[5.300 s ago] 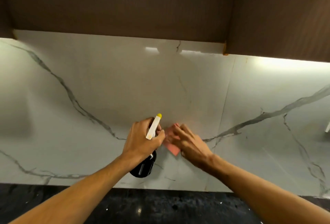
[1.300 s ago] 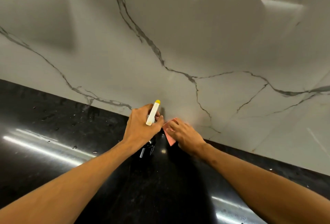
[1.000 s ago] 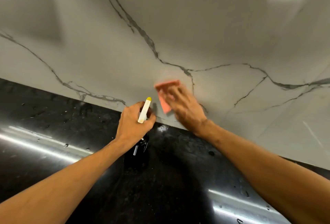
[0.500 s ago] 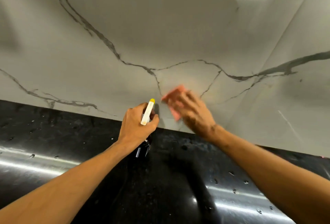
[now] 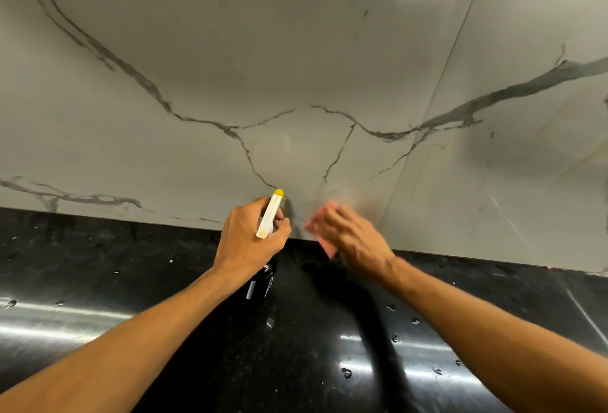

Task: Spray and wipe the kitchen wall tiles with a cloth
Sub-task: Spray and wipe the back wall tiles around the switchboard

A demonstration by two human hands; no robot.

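Head view, looking down along both bare forearms: the left hand [image 5: 250, 241] has its fingers and thumb curled tight round the neck of a spray bottle [image 5: 269, 216]. The bottle's white head with a yellow tip points up at the wall, and its dark body hangs below the fist, above the counter. Just to the right, the right hand [image 5: 355, 244] lies with fingers stretched out and a little spread over a pink cloth [image 5: 329, 248], flat against the wall. Hand and cloth are smeared with motion blur, so the finer lie of the fingers is hard to make out. The cloth sits low on the wall tiles [image 5: 296, 50], at the bottom edge where they meet the black countertop [image 5: 131, 264], one corner poking out under the palm. The tiles are pale and glossy with grey veins, and a thin joint [image 5: 454, 67] runs upward to the right of the hands. Water droplets [image 5: 345, 371] dot the shiny counter beneath the right forearm.
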